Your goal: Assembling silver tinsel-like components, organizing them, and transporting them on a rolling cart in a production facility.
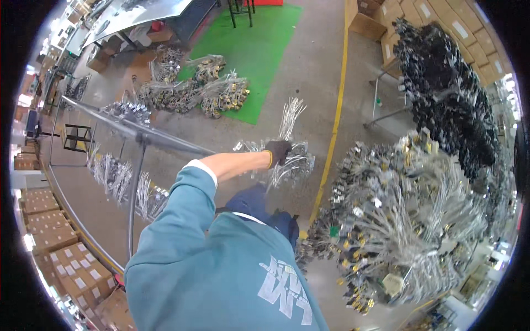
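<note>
My left hand (278, 151), in a dark glove with a yellow cuff edge, reaches out in front of my body. Its fingers are wrapped round a bundle of grey-white cables (290, 118). Loose cable ends stick up beyond the glove, and more strands (291, 170) hang below it, with small metallic connectors around them. The lower part of the bundle is partly hidden by my glove and forearm. My right hand does not show; my teal sleeve and torso fill the lower middle.
On my right rises a big heap of cables (408, 204), with black cables (441, 99) on a rack behind it. A metal rail (165, 140) runs on my left. More bundles (193, 91) lie by a green mat (270, 60). Cardboard boxes (80, 270) stand at left.
</note>
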`<state>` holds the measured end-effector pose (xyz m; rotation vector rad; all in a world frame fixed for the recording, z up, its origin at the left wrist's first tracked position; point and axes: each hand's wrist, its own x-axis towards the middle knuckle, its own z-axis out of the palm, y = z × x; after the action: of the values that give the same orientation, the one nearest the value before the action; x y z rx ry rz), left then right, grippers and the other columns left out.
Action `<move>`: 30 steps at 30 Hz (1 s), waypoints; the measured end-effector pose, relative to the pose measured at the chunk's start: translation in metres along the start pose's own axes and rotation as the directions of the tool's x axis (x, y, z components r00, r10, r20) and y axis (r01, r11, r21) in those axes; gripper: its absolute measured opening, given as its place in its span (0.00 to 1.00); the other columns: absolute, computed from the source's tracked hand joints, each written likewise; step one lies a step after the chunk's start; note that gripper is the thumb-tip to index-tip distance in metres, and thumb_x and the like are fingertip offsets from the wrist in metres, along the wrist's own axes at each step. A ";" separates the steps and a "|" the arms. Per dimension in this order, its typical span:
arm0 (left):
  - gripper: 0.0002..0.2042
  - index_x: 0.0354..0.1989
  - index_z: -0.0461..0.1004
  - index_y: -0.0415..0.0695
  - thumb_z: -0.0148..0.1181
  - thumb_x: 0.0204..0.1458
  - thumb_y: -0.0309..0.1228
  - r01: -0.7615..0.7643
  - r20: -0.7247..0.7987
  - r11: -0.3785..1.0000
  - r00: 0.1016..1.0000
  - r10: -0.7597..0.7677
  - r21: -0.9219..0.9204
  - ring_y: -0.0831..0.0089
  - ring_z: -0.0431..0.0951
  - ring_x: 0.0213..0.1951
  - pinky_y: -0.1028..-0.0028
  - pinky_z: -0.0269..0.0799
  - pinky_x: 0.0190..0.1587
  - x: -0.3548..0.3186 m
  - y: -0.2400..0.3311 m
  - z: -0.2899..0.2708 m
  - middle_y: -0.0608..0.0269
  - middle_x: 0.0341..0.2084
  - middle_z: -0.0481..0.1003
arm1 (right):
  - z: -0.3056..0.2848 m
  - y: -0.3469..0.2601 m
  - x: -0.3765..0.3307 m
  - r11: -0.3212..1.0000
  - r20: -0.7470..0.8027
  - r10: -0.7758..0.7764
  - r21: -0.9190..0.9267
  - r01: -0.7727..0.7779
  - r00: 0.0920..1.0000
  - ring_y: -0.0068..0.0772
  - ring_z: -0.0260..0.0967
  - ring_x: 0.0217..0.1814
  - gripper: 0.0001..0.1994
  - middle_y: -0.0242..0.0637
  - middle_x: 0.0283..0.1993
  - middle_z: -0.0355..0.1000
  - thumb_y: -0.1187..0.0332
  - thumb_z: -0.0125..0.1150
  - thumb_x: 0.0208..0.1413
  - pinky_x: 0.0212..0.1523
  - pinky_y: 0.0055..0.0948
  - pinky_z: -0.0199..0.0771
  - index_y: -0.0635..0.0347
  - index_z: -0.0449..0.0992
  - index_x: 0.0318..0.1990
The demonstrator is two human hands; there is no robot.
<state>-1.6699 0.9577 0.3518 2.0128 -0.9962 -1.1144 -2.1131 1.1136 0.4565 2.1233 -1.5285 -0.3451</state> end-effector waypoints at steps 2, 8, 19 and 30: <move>0.30 0.56 0.84 0.51 0.78 0.39 0.22 0.180 0.172 0.976 0.965 -0.200 0.124 0.57 0.89 0.44 0.57 0.82 0.48 0.038 0.031 -0.034 0.56 0.42 0.87 | -0.011 -0.025 0.037 0.999 -0.019 0.014 -0.030 -0.014 1.000 0.49 0.78 0.63 0.27 0.37 0.68 0.75 0.43 0.58 0.70 0.61 0.63 0.78 0.44 0.75 0.69; 0.17 0.50 0.85 0.40 0.71 0.50 0.25 0.370 0.091 0.914 0.929 -0.359 -0.167 0.59 0.89 0.38 0.60 0.81 0.39 0.171 -0.044 -0.124 0.55 0.26 0.86 | -0.053 -0.079 0.139 1.000 -0.009 -0.006 0.005 0.006 1.000 0.50 0.78 0.63 0.27 0.37 0.68 0.75 0.42 0.59 0.69 0.61 0.63 0.78 0.44 0.75 0.69; 0.08 0.33 0.70 0.46 0.59 0.54 0.36 0.320 0.022 0.357 0.771 -0.636 -0.878 0.60 0.70 0.19 0.57 0.75 0.30 0.379 0.085 -0.311 0.60 0.17 0.66 | -0.096 -0.192 0.360 0.989 0.062 0.131 0.061 -0.135 0.989 0.51 0.78 0.63 0.28 0.37 0.69 0.75 0.41 0.60 0.69 0.61 0.63 0.78 0.44 0.76 0.68; 0.09 0.26 0.70 0.49 0.59 0.51 0.38 0.190 -0.083 0.310 0.720 -0.689 -0.931 0.56 0.74 0.25 0.52 0.71 0.44 0.583 0.098 -0.482 0.57 0.18 0.69 | -0.136 -0.291 0.606 0.996 -0.119 0.058 0.073 -0.050 0.991 0.52 0.78 0.63 0.28 0.38 0.69 0.75 0.40 0.61 0.68 0.60 0.63 0.78 0.44 0.76 0.68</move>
<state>-1.0671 0.4931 0.4077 1.4780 0.5051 -0.9803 -1.6073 0.6510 0.4668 2.1104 -1.5453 -0.1430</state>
